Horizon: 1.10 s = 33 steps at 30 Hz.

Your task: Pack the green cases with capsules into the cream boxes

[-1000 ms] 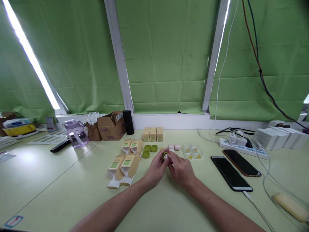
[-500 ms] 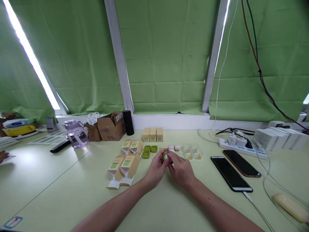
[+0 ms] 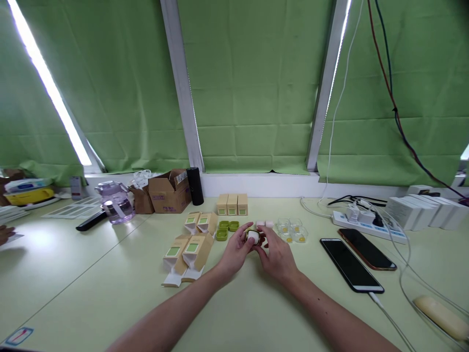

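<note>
Between my two hands is a small olive-green case with a white rounded piece (image 3: 253, 236) in it, its white side facing up. My left hand (image 3: 234, 252) grips it from the left, thumb against its near edge. From the right, the fingers of my right hand (image 3: 279, 255) close on its other side. Just left of my hands sit several small green square cups (image 3: 222, 234). Pale pink-white blocks (image 3: 269, 224) lie beyond my right fingers, partly hidden. Clear cups with yellow bits inside (image 3: 289, 239) stand to the right.
Open tan cartons (image 3: 197, 249) lie at left, and three closed tan boxes (image 3: 232, 204) stand behind. Two phones (image 3: 351, 264) and a power strip (image 3: 370, 226) with cables are at right. A water jug (image 3: 116, 205) and cardboard box (image 3: 169, 195) stand at back left. Another person's hand (image 3: 5, 234) shows far left.
The case has turned in my fingers, so its white piece now shows clearly upward. My right fingers have spread slightly away from the top, and both hands stay in nearly the same place.
</note>
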### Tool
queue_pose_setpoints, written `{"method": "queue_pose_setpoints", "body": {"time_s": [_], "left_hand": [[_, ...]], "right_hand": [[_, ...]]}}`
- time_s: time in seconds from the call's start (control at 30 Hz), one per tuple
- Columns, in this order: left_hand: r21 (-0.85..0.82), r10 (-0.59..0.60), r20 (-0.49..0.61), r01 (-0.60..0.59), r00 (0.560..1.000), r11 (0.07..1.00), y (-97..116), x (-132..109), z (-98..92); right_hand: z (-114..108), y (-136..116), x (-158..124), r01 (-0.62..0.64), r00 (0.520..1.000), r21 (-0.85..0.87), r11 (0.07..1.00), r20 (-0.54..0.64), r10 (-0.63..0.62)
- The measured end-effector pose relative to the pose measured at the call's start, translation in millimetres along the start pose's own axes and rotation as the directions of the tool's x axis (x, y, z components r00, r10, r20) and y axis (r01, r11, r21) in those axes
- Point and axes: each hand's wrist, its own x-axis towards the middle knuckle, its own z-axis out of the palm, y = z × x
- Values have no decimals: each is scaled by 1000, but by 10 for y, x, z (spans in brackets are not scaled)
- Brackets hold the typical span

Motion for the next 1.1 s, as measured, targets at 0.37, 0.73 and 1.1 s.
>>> {"method": "queue_pose_setpoints", "body": {"time_s": [0.37,0.73,1.1], "left_hand": [[72,7,56,-11,998,997,117,-28,32],[564,219,-94,-129,971,816,179,-19,-112],[815,458,287,-466,841,345,194,-81,-147]], "right_hand": [[-8,-23,2,-61,997,137,989,-46,67],[-23,-58,98,-441,871,662,606,151,468],[-26,-71,130,-490,799,794,359,244,550]]}}
